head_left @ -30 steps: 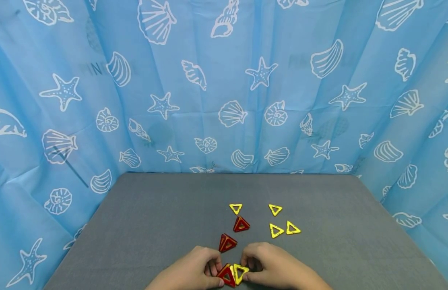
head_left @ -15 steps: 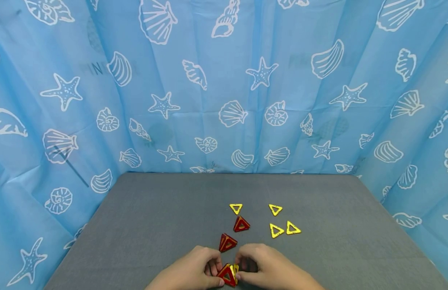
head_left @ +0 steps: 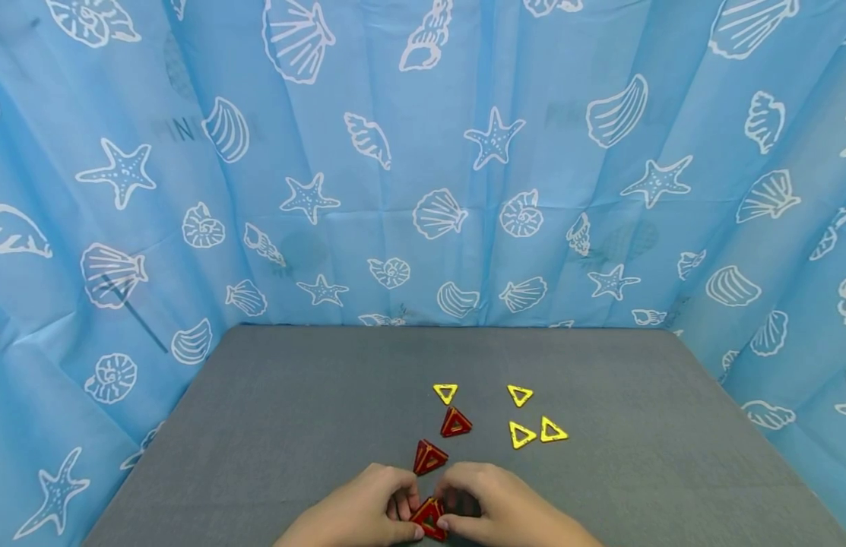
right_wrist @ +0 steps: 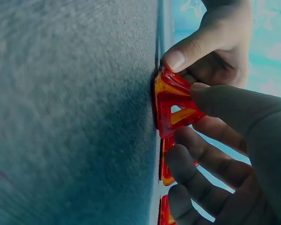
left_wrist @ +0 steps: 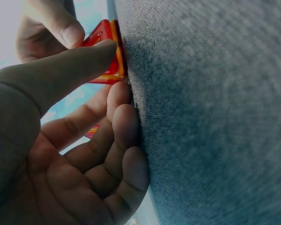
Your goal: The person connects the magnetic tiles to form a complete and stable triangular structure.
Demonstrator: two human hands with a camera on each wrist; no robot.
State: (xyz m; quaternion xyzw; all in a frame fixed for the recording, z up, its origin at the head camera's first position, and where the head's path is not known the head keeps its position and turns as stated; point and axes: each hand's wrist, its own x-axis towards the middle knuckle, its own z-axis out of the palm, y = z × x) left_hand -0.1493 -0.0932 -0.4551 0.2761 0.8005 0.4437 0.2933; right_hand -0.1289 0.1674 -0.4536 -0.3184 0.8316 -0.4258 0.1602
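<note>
Close to the front edge, a small pyramid of red and yellow triangular magnetic tiles (head_left: pixel 423 521) stands on the grey table (head_left: pixel 313 425). My left hand (head_left: pixel 368 501) grips its left side, thumb on the near face. From the right my right hand (head_left: pixel 501 501) pinches it, thumb against a red face and fingers behind. In the right wrist view the pyramid (right_wrist: pixel 165 110) looks red with orange showing through, and both thumbs touch it. The left wrist view shows the left thumb across the pyramid (left_wrist: pixel 102 33). The yellow tile on its right side is hidden by my right fingers.
Just beyond my hands sits a red tile pyramid (head_left: pixel 422 457), with a second red pyramid (head_left: pixel 448 422) farther back. A loose yellow triangle (head_left: pixel 439 390) lies behind them. Several more yellow triangles (head_left: pixel 514 436) lie to the right. A blue shell-print curtain (head_left: pixel 423 167) surrounds the table.
My right hand has moved left, swinging the yellow triangular tile up against the red tiles until it is out of sight. The left hand has stayed put.
</note>
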